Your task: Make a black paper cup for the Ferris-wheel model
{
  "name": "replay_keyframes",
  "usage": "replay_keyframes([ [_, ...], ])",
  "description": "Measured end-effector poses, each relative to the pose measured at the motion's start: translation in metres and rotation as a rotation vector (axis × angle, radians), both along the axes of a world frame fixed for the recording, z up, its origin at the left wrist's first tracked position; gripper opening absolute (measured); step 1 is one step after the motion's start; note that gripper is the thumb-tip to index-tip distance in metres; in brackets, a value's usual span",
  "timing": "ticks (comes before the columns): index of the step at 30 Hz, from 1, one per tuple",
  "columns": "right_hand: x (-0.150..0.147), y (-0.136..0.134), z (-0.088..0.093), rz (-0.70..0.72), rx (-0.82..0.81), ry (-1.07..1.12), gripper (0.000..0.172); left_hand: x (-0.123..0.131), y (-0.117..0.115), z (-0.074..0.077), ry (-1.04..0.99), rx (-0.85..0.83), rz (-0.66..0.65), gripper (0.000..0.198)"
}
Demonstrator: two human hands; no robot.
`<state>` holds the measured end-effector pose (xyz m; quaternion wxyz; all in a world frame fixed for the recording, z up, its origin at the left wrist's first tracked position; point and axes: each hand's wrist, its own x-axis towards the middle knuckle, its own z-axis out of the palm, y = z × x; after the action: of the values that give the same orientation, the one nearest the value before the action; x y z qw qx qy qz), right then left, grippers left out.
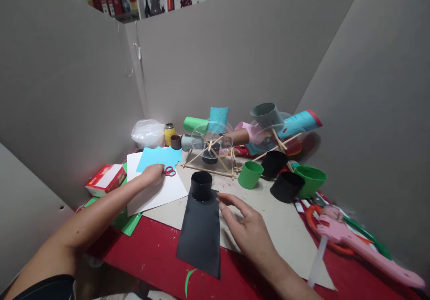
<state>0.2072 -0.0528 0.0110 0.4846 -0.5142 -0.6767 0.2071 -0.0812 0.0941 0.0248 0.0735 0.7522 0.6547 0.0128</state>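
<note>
Scissors [169,171], light, rigid and likely best taken by the red loops, are lying left of centre, the left hand [152,173] touching them, grip indiscernible, while the right hand [242,224] is hovering open beside a black sheet [200,239].

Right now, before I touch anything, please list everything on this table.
black sheet: one, black, front centre
black tube: one, black, upright at the sheet's far end
loose black tubes: two, black, right
green cups: two, green, right
red scissors: one, red, on white paper
white paper: one, white, left
blue paper: one, blue, at white paper's far edge
stick frame: one, wooden, back centre
red box: one, red-white, far left
left hand: one, touching scissors
right hand: one, open, beside the black sheet
</note>
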Motion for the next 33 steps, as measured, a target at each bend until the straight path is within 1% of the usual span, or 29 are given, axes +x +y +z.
replay_keyframes([
  [3, 0.0, -0.001, 0.001, 0.012, 0.034, -0.007, 0.024, 0.002, -0.005, -0.003, -0.061, 0.011, 0.015, 0.035],
  [5, -0.001, -0.002, 0.002, 0.024, 0.068, -0.008, 0.022, 0.003, -0.014, 0.0, -0.12, 0.02, 0.008, 0.034],
  [7, -0.001, -0.004, 0.004, 0.038, 0.112, -0.007, 0.02, 0.004, -0.025, 0.008, -0.191, 0.026, -0.019, 0.027],
  [10, -0.002, -0.007, 0.007, 0.079, 0.189, 0.001, 0.019, 0.004, -0.049, 0.03, -0.32, 0.001, -0.087, 0.015],
  [13, -0.004, -0.012, 0.01, 0.158, 0.26, 0.01, 0.02, 0.007, -0.079, 0.054, -0.447, -0.116, -0.199, 0.017],
  [15, -0.006, -0.016, 0.012, 0.229, 0.3, 0.005, 0.023, 0.013, -0.101, 0.066, -0.501, -0.213, -0.279, 0.02],
  [18, -0.009, -0.023, 0.015, 0.337, 0.308, -0.084, 0.027, 0.027, -0.13, 0.075, -0.58, -0.38, -0.381, 0.022],
  [20, -0.011, -0.026, 0.018, 0.403, 0.232, -0.207, 0.026, 0.037, -0.143, 0.076, -0.613, -0.457, -0.416, 0.021],
  [22, -0.012, -0.029, 0.019, 0.442, 0.132, -0.322, 0.021, 0.043, -0.15, 0.075, -0.609, -0.483, -0.425, 0.02],
  [24, -0.013, -0.032, 0.02, 0.449, 0.085, -0.37, 0.018, 0.047, -0.152, 0.073, -0.608, -0.495, -0.423, 0.021],
  [27, -0.013, -0.035, 0.02, 0.452, 0.092, -0.376, 0.016, 0.049, -0.15, 0.073, -0.654, -0.498, -0.405, 0.022],
  [31, -0.014, -0.036, 0.019, 0.433, 0.082, -0.403, 0.016, 0.051, -0.148, 0.077, -0.714, -0.519, -0.366, 0.023],
  [33, -0.014, -0.036, 0.017, 0.413, 0.069, -0.429, 0.014, 0.053, -0.148, 0.077, -0.718, -0.516, -0.38, 0.023],
])
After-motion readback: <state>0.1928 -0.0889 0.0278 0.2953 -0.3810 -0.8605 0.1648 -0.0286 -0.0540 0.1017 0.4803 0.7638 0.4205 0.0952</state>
